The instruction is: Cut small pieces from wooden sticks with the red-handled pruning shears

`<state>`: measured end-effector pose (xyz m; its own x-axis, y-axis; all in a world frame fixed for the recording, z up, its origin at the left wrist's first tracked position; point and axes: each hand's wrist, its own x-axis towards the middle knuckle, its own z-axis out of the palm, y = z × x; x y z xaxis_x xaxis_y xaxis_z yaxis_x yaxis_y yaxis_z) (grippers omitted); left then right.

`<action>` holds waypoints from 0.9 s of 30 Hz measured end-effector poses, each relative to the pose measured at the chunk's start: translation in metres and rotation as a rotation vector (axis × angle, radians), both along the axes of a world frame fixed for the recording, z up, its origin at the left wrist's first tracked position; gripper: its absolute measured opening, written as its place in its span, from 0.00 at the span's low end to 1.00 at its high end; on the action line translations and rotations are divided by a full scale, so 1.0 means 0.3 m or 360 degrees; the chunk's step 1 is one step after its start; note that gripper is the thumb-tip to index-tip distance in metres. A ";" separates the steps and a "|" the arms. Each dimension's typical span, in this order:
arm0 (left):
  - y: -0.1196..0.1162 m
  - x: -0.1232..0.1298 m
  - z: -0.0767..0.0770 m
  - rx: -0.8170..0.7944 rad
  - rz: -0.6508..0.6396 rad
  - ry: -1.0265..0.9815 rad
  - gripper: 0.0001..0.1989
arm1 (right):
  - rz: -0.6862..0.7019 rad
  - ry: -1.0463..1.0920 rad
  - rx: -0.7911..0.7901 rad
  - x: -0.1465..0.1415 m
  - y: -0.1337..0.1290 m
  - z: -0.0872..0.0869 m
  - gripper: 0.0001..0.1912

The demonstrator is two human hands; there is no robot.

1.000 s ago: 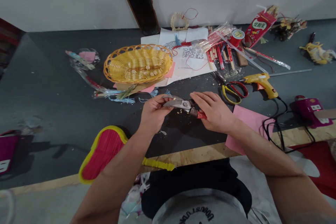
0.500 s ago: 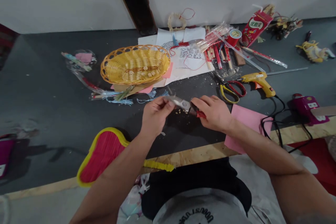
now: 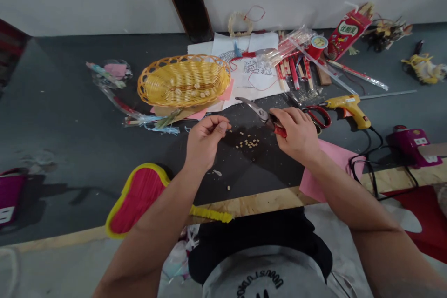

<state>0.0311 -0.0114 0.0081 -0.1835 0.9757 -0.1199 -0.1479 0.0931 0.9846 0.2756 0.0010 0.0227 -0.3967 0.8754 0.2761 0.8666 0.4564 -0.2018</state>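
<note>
In the head view my right hand [image 3: 296, 132] is wrapped round the red handles of a pair of shears [image 3: 259, 111], whose blades point up and left. My left hand [image 3: 206, 138] is pinched, thumb against forefinger; what it holds, if anything, is too small to name. Between and below the hands several small pale pieces [image 3: 249, 142] lie scattered on the dark tabletop [image 3: 258, 172]. A yellow woven basket [image 3: 157, 86] with a few pale pieces in it stands beyond my left hand.
A red fan with yellow edging [image 3: 139, 198] lies by my left forearm. To the right are red-handled scissors [image 3: 321, 116], a yellow glue gun [image 3: 354, 108] with a black cable, and pink paper [image 3: 312, 177]. Printed papers [image 3: 240, 84] and wrapped sticks [image 3: 288, 49] lie behind.
The shears in my right hand have moved right, away from my left hand, and their blades no longer meet its fingertips. More of the small pale pieces show on the table.
</note>
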 end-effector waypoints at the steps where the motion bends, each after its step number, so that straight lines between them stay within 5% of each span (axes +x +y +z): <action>1: 0.000 -0.001 0.000 -0.0002 -0.0004 0.0018 0.13 | -0.0015 -0.0026 -0.0014 0.002 0.003 -0.004 0.25; 8: -0.006 0.002 -0.002 0.0160 -0.0115 0.0341 0.10 | -0.0103 -0.0091 -0.0148 0.001 0.019 -0.024 0.19; 12: -0.017 0.001 0.065 0.0257 -0.0259 0.0803 0.09 | -0.0114 -0.0120 -0.0170 0.006 0.029 -0.021 0.16; 15: -0.037 -0.013 0.156 0.0284 -0.0588 0.1334 0.07 | -0.0160 -0.0102 -0.0188 0.011 0.038 -0.023 0.16; 19: -0.091 -0.040 0.243 0.0178 -0.1272 0.1869 0.06 | -0.0200 -0.0063 -0.0246 0.016 0.049 -0.026 0.16; 22: -0.152 -0.057 0.233 0.0001 -0.1636 0.1970 0.05 | -0.0203 -0.0074 -0.0282 0.017 0.053 -0.025 0.15; 27: -0.246 -0.076 0.153 -0.0120 -0.1720 0.2050 0.08 | -0.0175 -0.0089 -0.0337 0.017 0.055 -0.022 0.13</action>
